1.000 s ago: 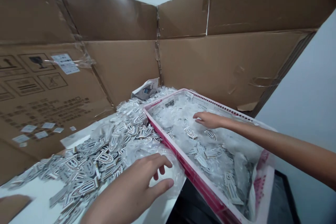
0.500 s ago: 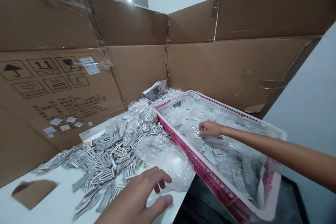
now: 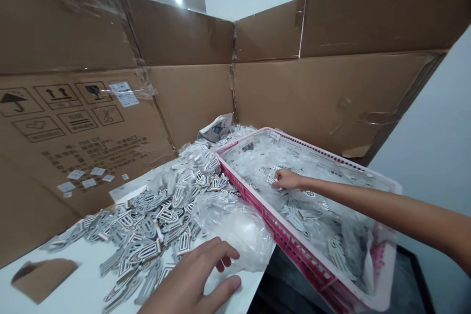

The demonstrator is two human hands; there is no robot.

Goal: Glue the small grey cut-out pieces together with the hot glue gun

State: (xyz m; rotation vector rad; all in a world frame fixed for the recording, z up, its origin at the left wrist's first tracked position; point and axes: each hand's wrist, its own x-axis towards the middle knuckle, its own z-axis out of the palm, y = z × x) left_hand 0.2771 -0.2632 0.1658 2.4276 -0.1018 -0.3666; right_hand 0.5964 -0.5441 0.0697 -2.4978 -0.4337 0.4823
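Note:
My right hand (image 3: 287, 179) is inside the pink plastic crate (image 3: 235, 176), its fingers closed on a small grey-and-white pointed patch (image 3: 271, 180). Clear plastic bags (image 3: 257, 154) and more such patches lie around and under it in the crate. At the front of the white table, my left hand (image 3: 206, 270) hovers palm down with thumb and fingers apart, holding nothing. Just beyond it lies a crumpled clear plastic bag (image 3: 239, 228). A wide heap of loose patches (image 3: 158, 213) spreads to its left.
Tall cardboard walls (image 3: 195, 103) enclose the back and left of the table (image 3: 86, 287). A brown cardboard scrap (image 3: 44, 277) lies at the front left. A printed packet (image 3: 216, 128) sits in the back corner. Something black (image 3: 283, 279) is below the crate.
My right hand has moved slightly left within the crate, along with the patch at its fingertips. My left hand keeps nearly the same place and pose.

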